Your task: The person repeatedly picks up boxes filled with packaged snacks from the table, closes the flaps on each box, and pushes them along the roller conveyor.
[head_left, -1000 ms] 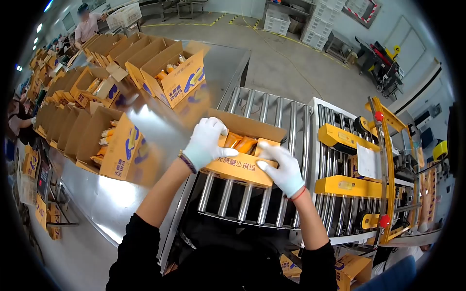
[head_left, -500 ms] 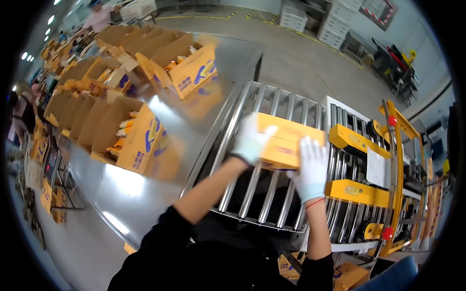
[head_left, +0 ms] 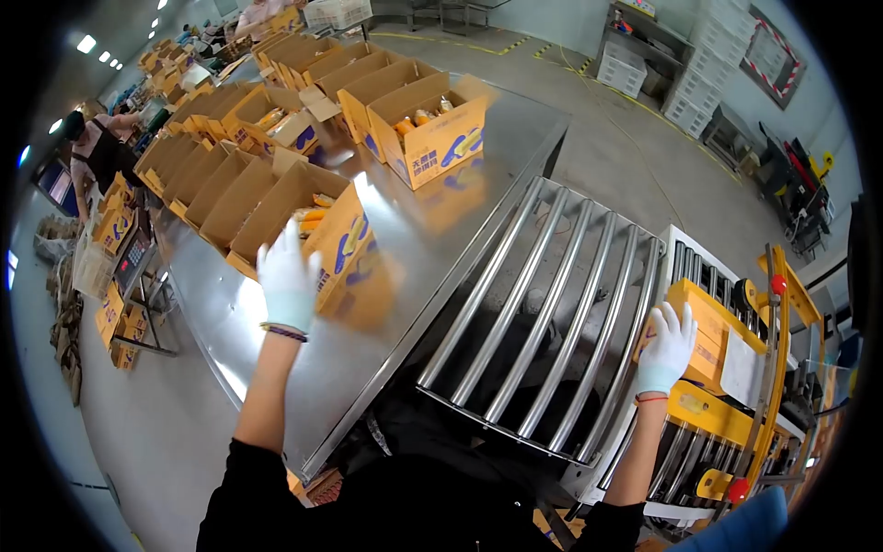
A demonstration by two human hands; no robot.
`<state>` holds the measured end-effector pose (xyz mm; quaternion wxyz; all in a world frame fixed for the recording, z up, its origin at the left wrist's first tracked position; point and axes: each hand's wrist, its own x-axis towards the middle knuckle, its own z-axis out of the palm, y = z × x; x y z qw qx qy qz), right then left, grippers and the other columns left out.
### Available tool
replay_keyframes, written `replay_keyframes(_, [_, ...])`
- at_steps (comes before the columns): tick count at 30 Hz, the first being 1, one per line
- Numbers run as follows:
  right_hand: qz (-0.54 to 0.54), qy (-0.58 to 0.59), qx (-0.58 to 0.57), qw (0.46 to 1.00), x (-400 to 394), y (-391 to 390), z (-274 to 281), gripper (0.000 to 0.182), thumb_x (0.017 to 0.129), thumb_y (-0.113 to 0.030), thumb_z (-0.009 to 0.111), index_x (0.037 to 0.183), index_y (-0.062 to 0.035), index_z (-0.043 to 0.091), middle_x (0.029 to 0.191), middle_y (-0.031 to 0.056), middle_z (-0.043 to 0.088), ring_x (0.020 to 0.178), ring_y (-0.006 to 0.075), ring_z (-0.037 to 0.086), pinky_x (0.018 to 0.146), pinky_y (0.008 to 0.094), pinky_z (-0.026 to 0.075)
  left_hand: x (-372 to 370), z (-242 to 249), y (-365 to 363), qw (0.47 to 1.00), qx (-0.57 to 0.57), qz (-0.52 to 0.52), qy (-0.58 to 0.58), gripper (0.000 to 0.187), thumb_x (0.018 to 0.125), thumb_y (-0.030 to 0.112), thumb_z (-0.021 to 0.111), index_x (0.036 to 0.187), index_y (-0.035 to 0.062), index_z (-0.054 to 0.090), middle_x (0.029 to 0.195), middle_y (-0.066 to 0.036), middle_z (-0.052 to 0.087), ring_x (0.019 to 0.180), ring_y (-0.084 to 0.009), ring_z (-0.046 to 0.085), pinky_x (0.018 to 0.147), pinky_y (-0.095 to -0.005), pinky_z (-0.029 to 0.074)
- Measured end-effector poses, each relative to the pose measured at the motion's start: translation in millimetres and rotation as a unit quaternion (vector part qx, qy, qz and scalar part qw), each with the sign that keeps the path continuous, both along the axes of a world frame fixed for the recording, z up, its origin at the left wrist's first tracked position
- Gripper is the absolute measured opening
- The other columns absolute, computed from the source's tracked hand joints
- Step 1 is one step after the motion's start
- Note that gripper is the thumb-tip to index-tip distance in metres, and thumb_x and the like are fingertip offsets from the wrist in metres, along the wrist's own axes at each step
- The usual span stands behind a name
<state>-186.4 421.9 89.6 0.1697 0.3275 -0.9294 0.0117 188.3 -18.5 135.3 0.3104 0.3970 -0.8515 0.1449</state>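
Note:
My left hand [head_left: 287, 281], in a white glove, reaches over the steel table with fingers stretched apart. It overlaps the near side of an open carton [head_left: 348, 241], whose orange-wrapped packets [head_left: 310, 219] show inside. On the right, a closed yellow carton [head_left: 706, 333] lies between the yellow side guides of the carton-sealing machine [head_left: 704, 409]. My gloved right hand [head_left: 668, 354] rests against the trailing end of that carton, fingers spread and not wrapped round it.
Bare rollers of the conveyor [head_left: 552, 313] run between the steel table [head_left: 432, 267] and the machine. Another open carton with packets [head_left: 432, 138] stands at the table's far edge, with rows of open cartons behind. A person [head_left: 101, 152] works at the far left.
The closed carton has moved right, off the rollers and in between the machine's guides, my right hand following it. My left hand has let go and swung left to the open carton.

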Motion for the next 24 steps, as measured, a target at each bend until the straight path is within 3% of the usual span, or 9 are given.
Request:
replay_keyframes(4, [0.145, -0.205, -0.325, 0.912, 34.3, -51.5, -21.8, 0.048, 0.086, -0.003, 0.065, 0.134, -0.0068, 0.063, 0.14, 0.0204, 0.06, 0.145, 0.0385, 0.043, 0.122, 0.0487, 0.034, 6.2, 2.9, 1.2, 0.964, 0.206, 0.024, -0.166, 0.026, 0.095, 0.031, 0.062, 0.098, 0.0052, 0.062, 0.075, -0.019, 0.07, 0.073, -0.0409, 0.07, 0.07, -0.0532, 0.054])
replay_keyframes(8, [0.359, -0.316, -0.217, 0.851, 131.7, -129.4, 35.8, 0.077, 0.077, -0.026, 0.084, 0.144, -0.0014, 0.054, 0.15, 0.0237, 0.051, 0.146, 0.0418, 0.041, 0.123, 0.0479, 0.032, -69.3, 45.5, 41.1, 0.887, 0.408, -0.14, -0.162, 0.037, 0.103, 0.034, 0.057, 0.1, -0.0011, 0.066, 0.106, -0.024, 0.072, 0.1, -0.0406, 0.07, 0.087, -0.0437, 0.056])
replay_keyframes(10, [0.408, -0.296, -0.212, 0.837, 152.5, -137.2, 54.8, 0.096, 0.07, -0.036, 0.089, 0.149, -0.001, 0.047, 0.153, 0.0232, 0.046, 0.146, 0.0435, 0.039, 0.123, 0.05, 0.031, -76.8, 46.9, 52.1, 0.818, 0.415, -0.371, 0.148, 0.041, 0.103, 0.034, 0.06, 0.118, -0.0037, 0.066, 0.121, -0.022, 0.069, 0.113, -0.0347, 0.068, 0.097, -0.0392, 0.053])
replay_keyframes(11, [0.401, -0.249, -0.192, 0.86, 156.2, -135.1, 55.5, 0.107, 0.065, -0.041, 0.091, 0.152, 0.0001, 0.043, 0.154, 0.0232, 0.045, 0.146, 0.0445, 0.037, 0.123, 0.053, 0.028, -79.8, 46.5, 55.2, 0.872, 0.334, -0.315, 0.17, 0.041, 0.103, 0.031, 0.061, 0.126, -0.0029, 0.064, 0.125, -0.021, 0.067, 0.117, -0.032, 0.065, 0.101, -0.0384, 0.051])
replay_keyframes(13, [0.346, -0.195, -0.138, 0.907, 147.0, -133.3, 33.6, 0.094, 0.071, -0.037, 0.088, 0.15, -0.0047, 0.047, 0.154, 0.0155, 0.047, 0.147, 0.0364, 0.038, 0.124, 0.0525, 0.027, -77.1, 39.2, 46.7, 0.903, 0.3, -0.26, 0.164, 0.044, 0.106, 0.026, 0.056, 0.14, -0.0031, 0.057, 0.135, -0.017, 0.066, 0.131, -0.0247, 0.059, 0.113, -0.0352, 0.042])
replay_keyframes(14, [0.335, -0.143, -0.077, 0.928, 134.8, -131.6, 17.7, 0.089, 0.074, -0.035, 0.086, 0.149, -0.0061, 0.049, 0.154, 0.0127, 0.047, 0.147, 0.0334, 0.039, 0.124, 0.0515, 0.028, -75.7, 39.8, 37.3, 0.801, 0.496, -0.315, 0.115, 0.042, 0.107, 0.028, 0.055, 0.135, -0.0021, 0.062, 0.134, -0.015, 0.067, 0.131, -0.0246, 0.059, 0.113, -0.0351, 0.043])
replay_keyframes(16, [0.342, -0.149, -0.111, 0.921, 120.7, -125.3, 14.8, 0.066, 0.082, -0.032, 0.082, 0.141, -0.0108, 0.06, 0.147, 0.008, 0.058, 0.143, 0.026, 0.047, 0.124, 0.0505, 0.03, -85.7, 36.5, 45.0, 0.768, 0.485, -0.416, -0.034, 0.04, 0.106, 0.031, 0.055, 0.131, 0.0018, 0.067, 0.135, -0.015, 0.067, 0.129, -0.0275, 0.061, 0.112, -0.0366, 0.044])
replay_keyframes(20, [0.337, -0.389, -0.287, 0.808, 104.8, -130.6, 20.3, 0.043, 0.092, -0.036, 0.076, 0.127, -0.0119, 0.072, 0.113, 0.0095, 0.075, 0.117, 0.0259, 0.068, 0.118, 0.0467, 0.039, -126.2, 17.0, 39.4, 0.841, 0.319, -0.423, -0.109, 0.031, 0.1, 0.035, 0.061, 0.101, 0.0064, 0.072, 0.104, -0.013, 0.07, 0.099, -0.0343, 0.061, 0.095, -0.0418, 0.05])
replay_keyframes(24, [0.292, -0.322, -0.18, 0.882, 85.9, -157.6, 42.8, 0.068, 0.084, -0.033, 0.082, 0.144, -0.0121, 0.059, 0.126, 0.0106, 0.07, 0.122, 0.0309, 0.062, 0.114, 0.0448, 0.04, -153.3, -26.1, 46.8, 0.925, 0.218, -0.311, 0.015, 0.03, 0.089, 0.026, 0.077, 0.1, 0.0022, 0.062, 0.112, -0.017, 0.061, 0.107, -0.0383, 0.057, 0.096, -0.0479, 0.047])
